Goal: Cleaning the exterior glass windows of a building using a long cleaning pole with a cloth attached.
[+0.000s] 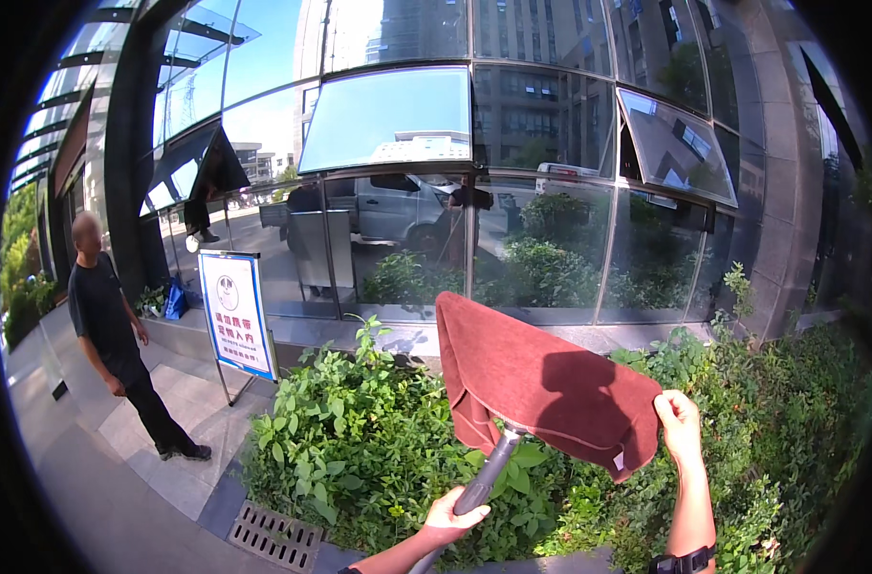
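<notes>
My left hand [456, 518] is closed around the dark grey handle [490, 470] of a pole tool, which slants up and away over the shrubs. A brown-red cloth [522, 359] hangs draped over the tool's head, hiding it. Its rim has a stitched hem, and a small white tag shows at the lower right. Between thumb and fingers, my right hand [678, 422] pinches the cloth's right corner. A shadow falls across the cloth's right half.
Green shrubs [350, 445] fill the bed before a glass facade [543, 244] with tilted-out window panes [393, 118]. At left stand a framed sign [239, 316] bearing writing and a person [113, 330] in dark clothes. A drain grate [277, 534] lies in the paving.
</notes>
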Tool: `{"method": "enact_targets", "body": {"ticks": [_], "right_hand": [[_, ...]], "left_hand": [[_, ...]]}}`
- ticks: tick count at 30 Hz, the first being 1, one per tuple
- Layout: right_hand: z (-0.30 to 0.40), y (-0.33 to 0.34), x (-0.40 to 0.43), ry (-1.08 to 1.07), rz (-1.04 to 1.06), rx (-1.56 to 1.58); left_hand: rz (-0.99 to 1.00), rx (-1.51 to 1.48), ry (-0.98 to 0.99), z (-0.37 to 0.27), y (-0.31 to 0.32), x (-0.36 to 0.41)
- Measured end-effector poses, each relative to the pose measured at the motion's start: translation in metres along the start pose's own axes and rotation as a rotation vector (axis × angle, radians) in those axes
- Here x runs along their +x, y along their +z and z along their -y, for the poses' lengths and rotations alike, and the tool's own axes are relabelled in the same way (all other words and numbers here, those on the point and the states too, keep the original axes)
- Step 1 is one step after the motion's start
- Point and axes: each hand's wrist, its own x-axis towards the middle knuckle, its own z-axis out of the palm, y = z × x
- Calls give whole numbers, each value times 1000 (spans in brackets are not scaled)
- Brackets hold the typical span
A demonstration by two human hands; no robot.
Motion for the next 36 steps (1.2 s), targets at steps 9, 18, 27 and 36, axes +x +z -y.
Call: {"method": "enact_targets", "body": {"ticks": [9, 18, 27, 36], "right_hand": [[4, -24, -1, -200, -12, -346], [39, -15, 9, -474, -158, -540], [2, 35, -71, -112, -67, -635], [-130, -67, -415, 1070, 189, -858]], "left_hand": [[27, -185, 218, 24, 20, 14], [51, -320, -75, -7, -27, 5], [104, -308, 18, -28, -30, 40], [45, -137, 220, -40, 31, 83]]}}
